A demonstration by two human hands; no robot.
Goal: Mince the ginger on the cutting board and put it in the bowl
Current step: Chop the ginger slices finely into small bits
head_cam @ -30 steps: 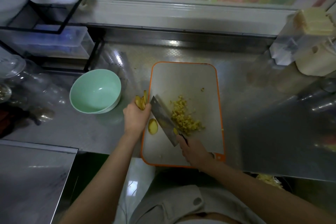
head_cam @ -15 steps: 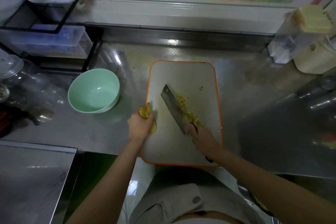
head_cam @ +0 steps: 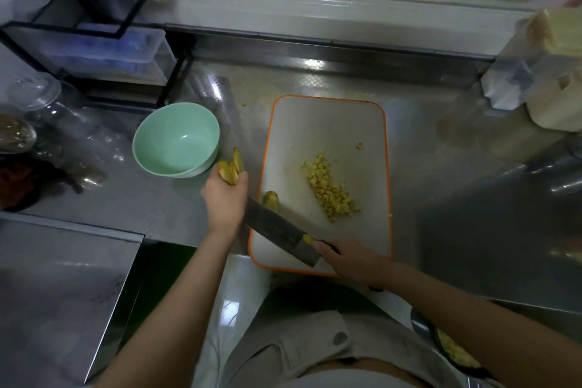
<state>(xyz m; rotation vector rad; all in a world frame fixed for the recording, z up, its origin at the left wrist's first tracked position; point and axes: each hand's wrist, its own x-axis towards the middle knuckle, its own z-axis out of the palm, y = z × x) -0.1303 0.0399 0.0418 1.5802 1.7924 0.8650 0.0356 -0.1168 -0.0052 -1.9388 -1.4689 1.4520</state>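
Head view looks down on a steel tabletop (head_cam: 441,183) carrying an orange-rimmed cutting board (head_cam: 315,123). The left grip (head_cam: 225,198) is curled round a few ginger slices (head_cam: 231,168), whose yellow ends stick out past the knuckles; it sits at the board's left edge. Just beyond this grip and to its left stands the pale green bowl (head_cam: 176,142), on the tabletop beside the board. The right grip (head_cam: 349,261) is wrapped round the dark handle of a cleaver (head_cam: 277,230) at the board's near edge. The blade runs from this grip toward the left grip, its far end reaching that hand. A loose slice (head_cam: 271,199) lies on the board just beyond the blade. The minced ginger (head_cam: 330,192) lies heaped on the board beyond the right grip, apart from the blade. A yellow scrap (head_cam: 308,239) clings to the blade close to the right grip.
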